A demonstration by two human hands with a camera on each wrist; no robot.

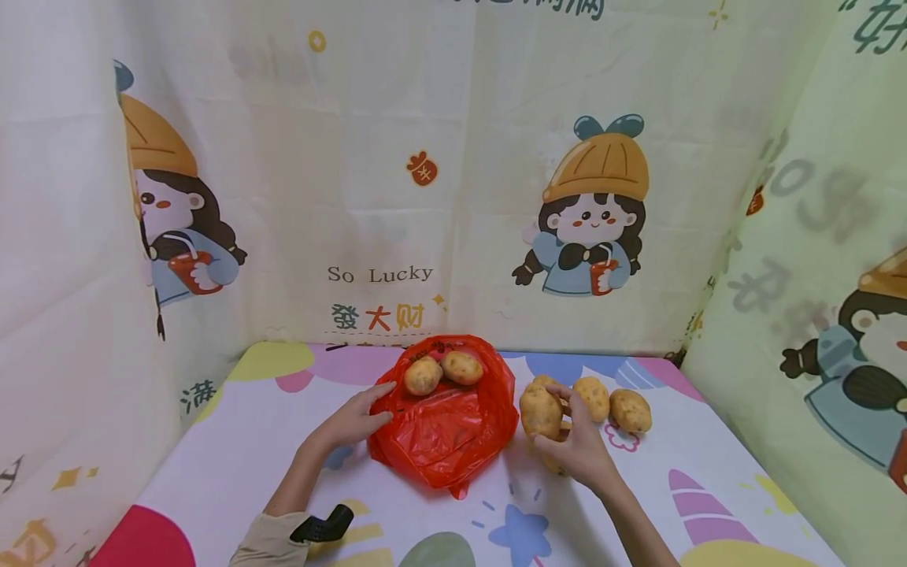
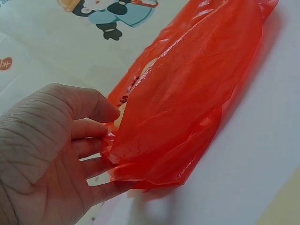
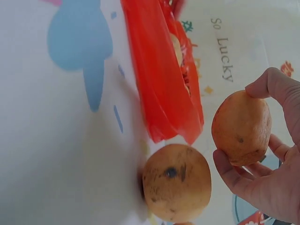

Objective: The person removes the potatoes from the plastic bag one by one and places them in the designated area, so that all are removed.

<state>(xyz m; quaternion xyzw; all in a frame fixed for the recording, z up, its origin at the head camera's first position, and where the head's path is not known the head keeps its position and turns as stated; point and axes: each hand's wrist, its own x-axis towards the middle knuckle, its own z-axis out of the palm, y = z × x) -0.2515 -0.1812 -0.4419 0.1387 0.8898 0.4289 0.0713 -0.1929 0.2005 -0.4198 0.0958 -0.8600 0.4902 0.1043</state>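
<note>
A red plastic bag (image 1: 442, 433) lies with its mouth open, showing a potato (image 1: 423, 376) and a second potato (image 1: 462, 368) inside. My left hand (image 1: 357, 417) holds the bag's left rim, its fingers at the edge in the left wrist view (image 2: 61, 150). Right of the bag, my right hand (image 1: 584, 449) grips a potato (image 3: 241, 126) between thumb and fingers, raised over the table. Below it in the right wrist view rests another potato (image 3: 177, 183) with a dark spot. Part of the pile is hidden behind my right hand.
Loose potatoes, including one in the middle (image 1: 592, 398) and one at the far right (image 1: 630, 411), lie on the patterned tablecloth (image 1: 397, 524). A printed cloth wall (image 1: 468, 236) rises behind the table, with more cloth at both sides.
</note>
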